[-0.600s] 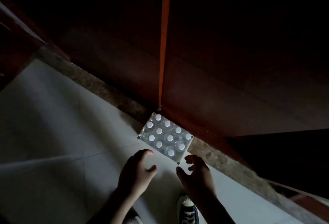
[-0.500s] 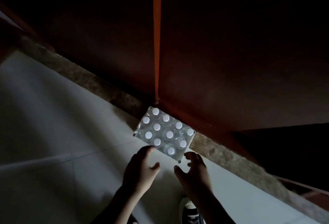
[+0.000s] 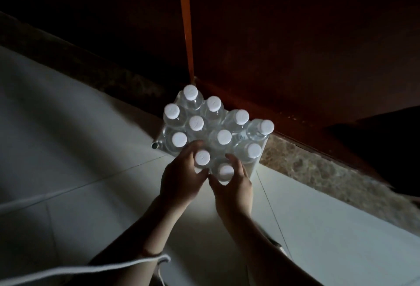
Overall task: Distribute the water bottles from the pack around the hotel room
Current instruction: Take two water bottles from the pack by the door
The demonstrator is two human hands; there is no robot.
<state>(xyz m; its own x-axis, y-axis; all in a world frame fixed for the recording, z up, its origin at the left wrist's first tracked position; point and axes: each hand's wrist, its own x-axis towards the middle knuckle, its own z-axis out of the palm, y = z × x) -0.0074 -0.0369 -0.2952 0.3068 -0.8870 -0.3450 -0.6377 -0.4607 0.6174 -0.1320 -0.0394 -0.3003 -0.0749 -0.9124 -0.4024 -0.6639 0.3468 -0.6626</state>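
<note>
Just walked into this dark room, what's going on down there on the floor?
A person is bent over a pack of water bottles standing on the pale floor against a dark wooden wall. The left hand curls around the neck of one near bottle; the right hand curls around the one beside it. Both bottles sit in the pack, not yet lifted out. Ten white caps show.
</note>
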